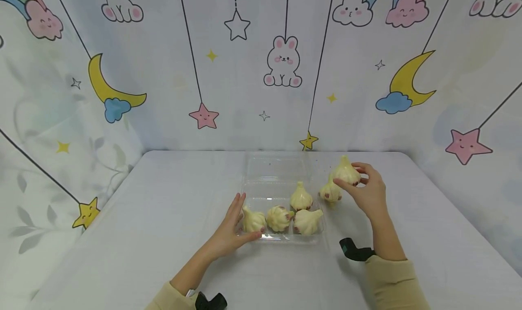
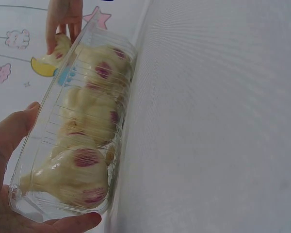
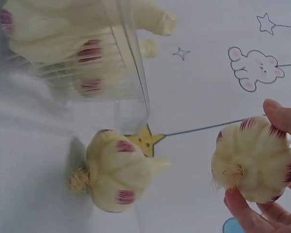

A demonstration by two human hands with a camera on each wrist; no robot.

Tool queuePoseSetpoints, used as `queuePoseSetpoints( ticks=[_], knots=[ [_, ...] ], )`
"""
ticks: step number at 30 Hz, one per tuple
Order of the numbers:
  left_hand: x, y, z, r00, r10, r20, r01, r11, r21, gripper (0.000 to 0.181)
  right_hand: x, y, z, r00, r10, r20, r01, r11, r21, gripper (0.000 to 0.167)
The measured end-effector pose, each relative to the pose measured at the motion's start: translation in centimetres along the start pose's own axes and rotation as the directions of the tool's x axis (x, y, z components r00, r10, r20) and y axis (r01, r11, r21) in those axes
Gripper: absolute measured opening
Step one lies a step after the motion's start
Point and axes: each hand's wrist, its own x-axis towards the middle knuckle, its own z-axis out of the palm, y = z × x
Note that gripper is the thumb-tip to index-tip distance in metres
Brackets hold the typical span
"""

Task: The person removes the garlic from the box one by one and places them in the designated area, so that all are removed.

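A clear plastic clamshell box (image 1: 281, 238) lies on the table with its lid (image 1: 277, 167) laid back. Several garlic bulbs (image 1: 279, 218) sit inside, mostly along the front, with one behind at the right. My left hand (image 1: 230, 233) rests against the box's left front corner, thumb at the front wall and fingers extended along the side. To the right of the box, my right hand (image 1: 369, 190) pinches a garlic bulb (image 3: 254, 160) between thumb and fingers, raised off the table. Another garlic bulb (image 3: 119, 172) stands on the table beside the box, partly below the held one in the head view.
A white-covered table (image 1: 163, 201) lies under everything. Behind it hangs a patterned backdrop (image 1: 261, 74) with moons, stars and rabbits. Black wrist mounts (image 1: 355, 250) project from both forearms near the table.
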Motion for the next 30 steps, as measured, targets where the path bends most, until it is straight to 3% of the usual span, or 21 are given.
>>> queuePoseSetpoints(
  ticks=[30],
  knots=[
    [0.0,0.1,0.1,1.000,0.003,-0.003,-0.003,0.999,0.034,0.101,1.1,2.8,-1.5,0.995,0.099,-0.025,-0.098,0.995,0.036,0.067]
  ],
)
